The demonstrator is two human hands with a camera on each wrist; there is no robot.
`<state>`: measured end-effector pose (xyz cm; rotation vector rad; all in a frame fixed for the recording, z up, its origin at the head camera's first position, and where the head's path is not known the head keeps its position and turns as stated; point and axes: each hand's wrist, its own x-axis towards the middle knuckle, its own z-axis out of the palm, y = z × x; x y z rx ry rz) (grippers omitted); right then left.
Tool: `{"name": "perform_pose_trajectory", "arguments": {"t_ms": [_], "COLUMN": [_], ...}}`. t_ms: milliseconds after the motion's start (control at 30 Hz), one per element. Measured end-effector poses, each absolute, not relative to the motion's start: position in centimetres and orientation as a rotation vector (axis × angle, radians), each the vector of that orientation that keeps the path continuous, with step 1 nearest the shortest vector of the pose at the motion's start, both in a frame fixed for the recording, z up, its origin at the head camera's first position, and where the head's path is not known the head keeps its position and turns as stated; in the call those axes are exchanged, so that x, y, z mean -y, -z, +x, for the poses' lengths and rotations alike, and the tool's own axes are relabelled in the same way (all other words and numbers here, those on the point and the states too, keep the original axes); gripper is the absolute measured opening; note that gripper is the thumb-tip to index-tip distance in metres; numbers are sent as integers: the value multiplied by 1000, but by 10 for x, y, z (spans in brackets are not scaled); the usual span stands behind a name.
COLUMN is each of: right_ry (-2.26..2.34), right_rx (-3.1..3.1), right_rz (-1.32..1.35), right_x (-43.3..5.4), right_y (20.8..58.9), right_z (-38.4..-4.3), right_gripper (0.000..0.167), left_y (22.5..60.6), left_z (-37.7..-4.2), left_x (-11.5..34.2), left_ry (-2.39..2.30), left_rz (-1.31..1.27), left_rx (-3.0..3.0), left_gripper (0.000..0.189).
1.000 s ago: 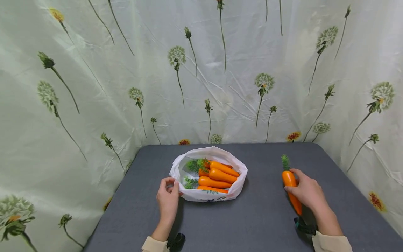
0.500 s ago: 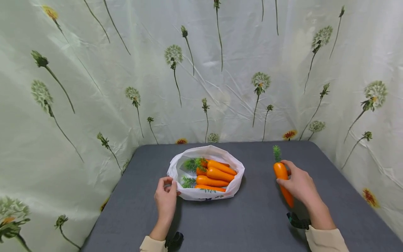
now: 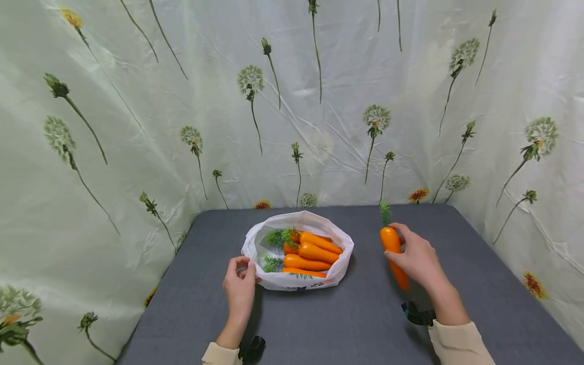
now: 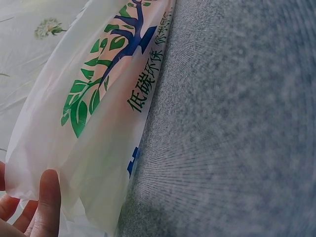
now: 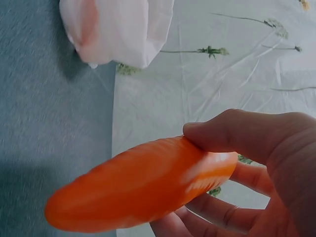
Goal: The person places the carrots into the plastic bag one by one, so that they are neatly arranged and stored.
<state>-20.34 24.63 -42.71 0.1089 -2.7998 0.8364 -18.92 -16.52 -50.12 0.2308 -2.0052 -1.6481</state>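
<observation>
A carrot (image 3: pixel 391 243) with a feathery green top is gripped between the thumb and fingers of my right hand (image 3: pixel 418 257), above the right half of the table. The right wrist view shows the same carrot (image 5: pixel 143 185), its tapered tip to the left. My left hand (image 3: pixel 240 291) pinches the left edge of a white plastic bag (image 3: pixel 339 274). Inside the wide-mouthed bag lie several orange carrots (image 3: pixel 315 252), green tops to the left. In the left wrist view, thumb and fingers hold the bag's film (image 4: pixel 94 143), which bears a printed tree and lettering.
A dark grey table (image 3: pixel 319 324) carries the bag. Behind it and at both sides hangs a pale curtain (image 3: pixel 328 126) printed with dandelions. Dark straps (image 3: pixel 417 314) circle both wrists.
My right hand has moved left and farther from me with the carrot, toward the bag. The left hand keeps its hold on the bag's edge. The head view has shifted slightly.
</observation>
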Motion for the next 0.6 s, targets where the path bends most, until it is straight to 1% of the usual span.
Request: {"name": "perform_pose_trajectory", "arguments": {"t_ms": [600], "right_ry": [-890], "right_rx": [2712], "right_rz": [237], "right_x": [-205], "right_y": [413], "right_z": [-214], "right_gripper": [66], "left_y": [501], "left_z": [-189], "left_x": [166], "left_ry": [1643], "left_rz": [221], "left_rx": [1994], "left_gripper": [13]}}
